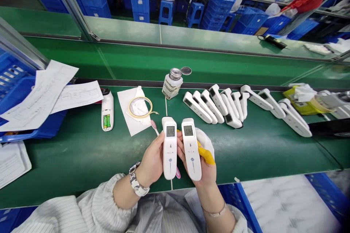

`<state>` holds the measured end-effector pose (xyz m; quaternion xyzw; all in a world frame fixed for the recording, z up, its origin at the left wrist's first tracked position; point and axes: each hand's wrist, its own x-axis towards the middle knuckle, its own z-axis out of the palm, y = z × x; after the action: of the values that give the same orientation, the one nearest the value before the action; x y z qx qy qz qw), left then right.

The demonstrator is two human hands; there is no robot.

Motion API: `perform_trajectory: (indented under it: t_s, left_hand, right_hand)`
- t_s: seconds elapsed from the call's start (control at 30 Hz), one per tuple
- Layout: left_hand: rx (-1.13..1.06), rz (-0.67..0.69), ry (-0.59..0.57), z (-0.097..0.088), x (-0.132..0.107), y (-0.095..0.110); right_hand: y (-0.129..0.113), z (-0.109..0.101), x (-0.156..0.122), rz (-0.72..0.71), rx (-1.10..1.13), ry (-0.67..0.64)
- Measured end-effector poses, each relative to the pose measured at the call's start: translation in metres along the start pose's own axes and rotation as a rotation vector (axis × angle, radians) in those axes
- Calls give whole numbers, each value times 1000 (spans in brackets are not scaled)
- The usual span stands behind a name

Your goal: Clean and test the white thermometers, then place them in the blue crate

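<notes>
Side by side over the green bench, two white infrared thermometers are held upright with lit screens facing me. My left hand (152, 162) is closed around the left thermometer (170, 149). The right thermometer (191, 149) lies in my right hand (208, 169), whose fingers curl behind it. Yellow covers (206, 153) wrap part of the right hand, along with a white cloth or glove piece (203, 140). Behind my hands lies a pink-ended stick (154, 125), partly hidden. Several more white thermometers (218, 103) lie in a row to the right.
A dispenser bottle (172, 85) with its lid raised stands at the back. Left of it are a tape roll (140, 107) on paper and a thermometer with exposed batteries (107, 111). Papers (43, 94) overhang a blue basket (41, 127). A yellow container (306, 100) stands right. People work beyond.
</notes>
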<state>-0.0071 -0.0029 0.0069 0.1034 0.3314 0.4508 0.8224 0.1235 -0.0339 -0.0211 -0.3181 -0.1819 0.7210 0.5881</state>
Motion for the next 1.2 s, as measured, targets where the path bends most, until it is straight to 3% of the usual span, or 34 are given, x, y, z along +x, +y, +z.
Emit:
perform_trajectory:
  t_s: [0.13,0.3,0.43,0.57,0.97,1.2]
  left_hand:
    - [13,8,12,0,-1,0]
    - [57,-25,-44,0,-2,-3]
    - [95,-34,-52,-3,-3,-6]
    - [138,-82,-94,-7,-4,-8]
    - [98,-47,-94,-7,-3,-8]
    - [91,-60,-76,-5,-3,-8]
  right_hand:
    - [1,3,0,-18,-1,11]
    - [5,5,0,-50,-84,193]
    - [8,4,2,-88,-96,244]
    - [9,1,3,-118,-123,239]
    - [12,-2,5,-229,-319,293]
    - [10,0,5,-145,-221,302]
